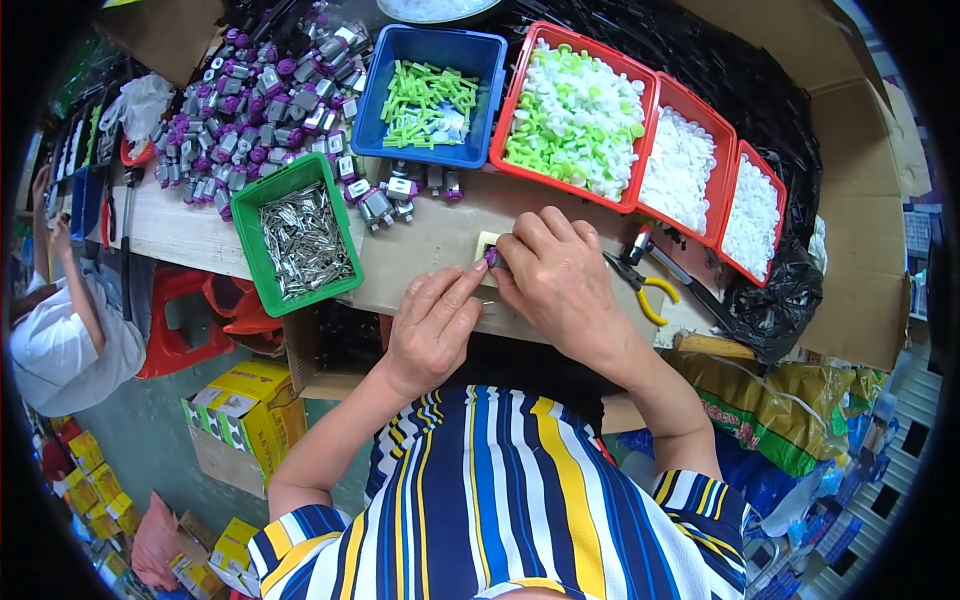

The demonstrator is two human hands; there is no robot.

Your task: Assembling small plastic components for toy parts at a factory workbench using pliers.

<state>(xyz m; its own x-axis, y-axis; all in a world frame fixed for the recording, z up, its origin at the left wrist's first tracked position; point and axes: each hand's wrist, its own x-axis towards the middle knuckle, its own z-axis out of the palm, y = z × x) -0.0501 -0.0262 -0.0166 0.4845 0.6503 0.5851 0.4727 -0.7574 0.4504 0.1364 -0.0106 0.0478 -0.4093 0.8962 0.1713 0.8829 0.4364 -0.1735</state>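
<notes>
A small purple-ended part sits between my two hands at the table's front, mostly hidden by fingers. My right hand is closed in a pinch on it. From the left, my left hand reaches in with fingers pressed together, its fingertips at the same part; whether it grips anything more is hidden. Behind the fingertips a pale yellow block lies on the table. Loose purple-and-grey parts lie beyond my left hand, beside a green bin of metal pins.
A large pile of purple-and-grey parts covers the back left. A blue bin holds green pieces; red bins hold green and white caps. Yellow-handled pliers and a hammer lie right. Another person works at far left.
</notes>
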